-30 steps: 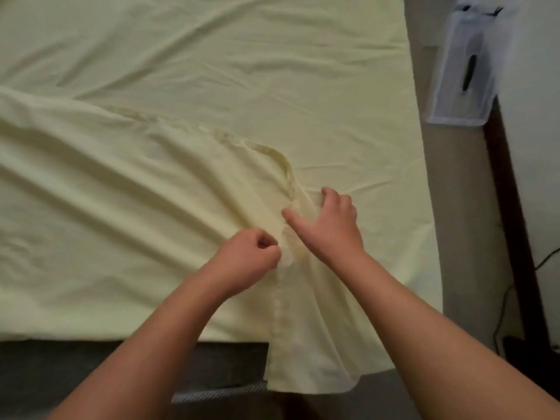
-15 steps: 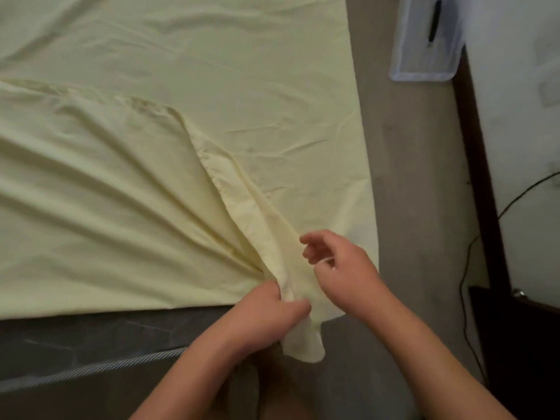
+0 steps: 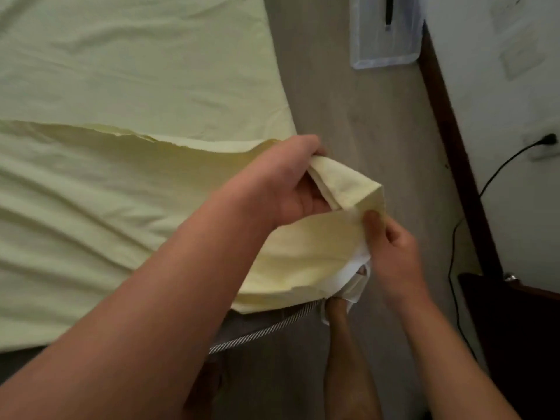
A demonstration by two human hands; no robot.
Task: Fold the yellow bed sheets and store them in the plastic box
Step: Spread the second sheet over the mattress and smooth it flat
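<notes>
**Matching the corners of a yellow sheet at the bed's edge**

Bare floor [image 3: 348, 122] runs beside a bed, with the plastic box [image 3: 385, 31] lying near the wall. Most of the yellow sheet [image 3: 121, 86] lies spread on the mattress. Left hand [image 3: 285, 183] grips a lifted corner, fingers curled shut around it; right hand [image 3: 391, 247] pinches the neighbouring edge, likely to align corners for folding. Open floor leaves room to step back.

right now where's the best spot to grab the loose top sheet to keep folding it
Judging by its pose, the lifted corner: the left hand and right hand already pinch it off the bed's right edge. Come from that side; the rest of the top sheet lies flat.
</notes>
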